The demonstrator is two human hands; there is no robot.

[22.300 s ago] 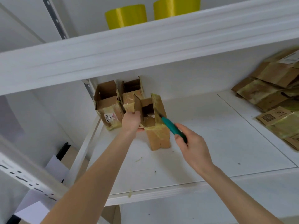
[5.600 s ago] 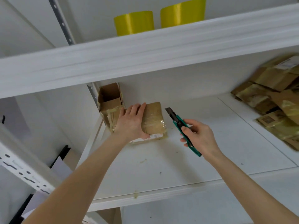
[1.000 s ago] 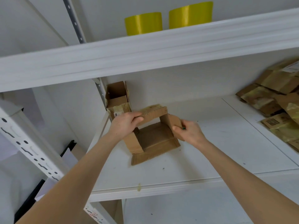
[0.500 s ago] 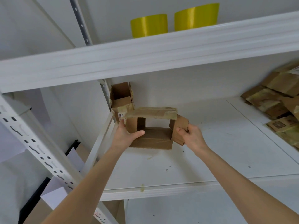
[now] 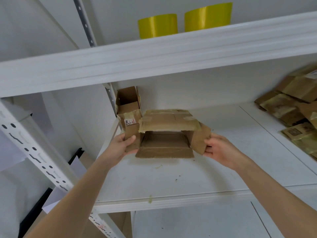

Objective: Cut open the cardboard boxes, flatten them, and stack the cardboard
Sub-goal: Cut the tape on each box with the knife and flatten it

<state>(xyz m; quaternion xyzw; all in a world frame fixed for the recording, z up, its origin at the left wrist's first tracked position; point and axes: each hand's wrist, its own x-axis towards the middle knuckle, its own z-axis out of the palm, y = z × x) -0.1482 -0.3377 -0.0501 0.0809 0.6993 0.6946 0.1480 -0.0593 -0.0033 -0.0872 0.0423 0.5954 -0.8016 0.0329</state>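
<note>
A small brown cardboard box [image 5: 164,145], cut open at both ends, hangs just above the white shelf [image 5: 171,179] with its open side facing me. My left hand [image 5: 121,146] grips its left flap, thumb in front. My right hand [image 5: 217,148] grips its right flap. Tape remnants cover the top panel. Another open box [image 5: 128,107] stands upright at the shelf's back left corner. Flattened cardboard [image 5: 295,107] is piled at the right end of the shelf. The knife is not visible.
The upper shelf beam [image 5: 154,55] runs close above the work space, with two yellow tape rolls [image 5: 157,24] on it. A perforated white upright [image 5: 34,155] stands at the left. Small scraps [image 5: 158,166] lie on the shelf.
Both hands have lifted and turned the box so its opening faces me more squarely, and the side flaps are spread wider. The camera has shifted slightly.
</note>
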